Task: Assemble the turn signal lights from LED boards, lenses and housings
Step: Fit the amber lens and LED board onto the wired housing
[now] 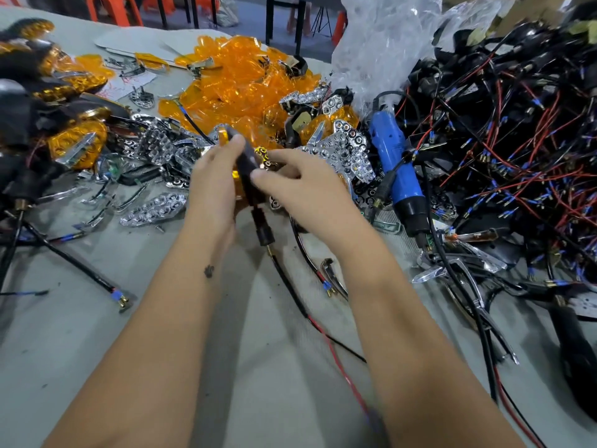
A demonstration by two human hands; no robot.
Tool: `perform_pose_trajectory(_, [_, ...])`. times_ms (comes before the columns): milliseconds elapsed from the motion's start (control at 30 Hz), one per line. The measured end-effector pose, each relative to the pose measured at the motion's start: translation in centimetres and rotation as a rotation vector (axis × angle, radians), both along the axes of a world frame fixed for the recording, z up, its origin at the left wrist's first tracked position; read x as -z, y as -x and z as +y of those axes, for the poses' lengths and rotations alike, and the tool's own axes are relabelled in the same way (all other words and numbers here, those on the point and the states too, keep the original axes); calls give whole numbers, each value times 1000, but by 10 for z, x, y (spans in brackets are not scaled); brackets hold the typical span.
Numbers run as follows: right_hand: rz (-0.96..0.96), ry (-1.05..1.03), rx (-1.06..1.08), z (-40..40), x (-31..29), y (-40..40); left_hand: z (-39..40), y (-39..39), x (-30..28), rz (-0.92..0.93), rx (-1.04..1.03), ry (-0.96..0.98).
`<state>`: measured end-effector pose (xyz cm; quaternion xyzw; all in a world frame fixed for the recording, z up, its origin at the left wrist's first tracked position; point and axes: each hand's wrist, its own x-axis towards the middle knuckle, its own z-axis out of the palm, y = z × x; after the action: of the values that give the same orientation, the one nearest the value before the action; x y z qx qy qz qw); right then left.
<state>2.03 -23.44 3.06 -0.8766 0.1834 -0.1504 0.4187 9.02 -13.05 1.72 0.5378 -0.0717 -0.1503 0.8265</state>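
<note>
My left hand (pixel 213 182) and right hand (pixel 303 185) were bare, without gloves, rings or a watch. Both forearms were uncovered, no sleeve in view. My left forearm bore one small dark smudge (pixel 209 271).

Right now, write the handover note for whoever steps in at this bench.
Left hand grips the black housing of a half-built turn signal, held above the table; its lead hangs down. Right hand pinches the same unit at its front, where an amber edge shows.
Amber lenses are piled behind, chrome reflectors lie left and centre, wired housings are heaped right, finished lights far left. Blue electric screwdriver lies to the right.
Left: close this unit; many parts remain.
</note>
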Motion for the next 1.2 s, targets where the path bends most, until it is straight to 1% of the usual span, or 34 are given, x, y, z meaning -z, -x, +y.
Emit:
perform_pose_trajectory(67, [-62, -46, 72, -1, -9, 7, 10, -10, -1, 91, -58, 120])
perform_pose_trajectory(133, [-82, -103, 103, -8, -7, 14, 21, -17, -2, 219, -59, 348])
perform_pose_trajectory(167, [-60, -107, 98, -8, -8, 16, 25, -20, -2, 282, -41, 459])
perform_pose_trajectory(233, [-29, -65, 89, -8, -5, 16, 32, -24, 0, 365, -1, 588])
perform_pose_trajectory(300, [-19, 17, 67, -4, 0, 13, 35, -27, 3, 391, 59, 655])
perform_pose_trajectory(400, [-10, 145, 0, 3, 7, 5, 39, -31, 5, 446, 195, 825])
perform_pose_trajectory(467, [34, 220, -68, 7, 12, -2, 43, -34, 7, 449, 255, 870])
perform_pose_trajectory(533, [80, 230, -166, 13, 16, -9, 45, -34, 8, 428, 299, 825])
perform_pose_trajectory(633, [130, 347, -258, 14, 23, -23, 45, -34, 4, 392, 348, 671])
perform_pose_trajectory(700, [135, 381, -263, 7, 23, -34, 43, -33, 3, 381, 352, 586])
perform_pose_trajectory(800, [173, 329, -214, -10, 19, -47, 36, -30, 6, 399, 347, 498])
perform_pose_trajectory(867, [199, 303, -204, -17, 17, -52, 31, -29, 7, 393, 311, 337])
perform_pose_trajectory(933, [217, 333, -223, -18, 16, -54, 25, -28, 6, 371, 246, 179])
perform_pose_trajectory(967, [219, 353, -235, -18, 17, -54, 23, -27, 5, 364, 209, 137])
perform_pose_trajectory(1033, [210, 402, -243, -21, 18, -49, 20, -28, 4, 336, 118, 121])
perform_pose_trajectory(1133, [193, 462, -203, -32, 18, -37, 21, -32, 7, 273, -61, 147])
perform_pose_trajectory(1200, [206, 519, -161, -37, 18, -30, 22, -34, 7, 262, -119, 178])
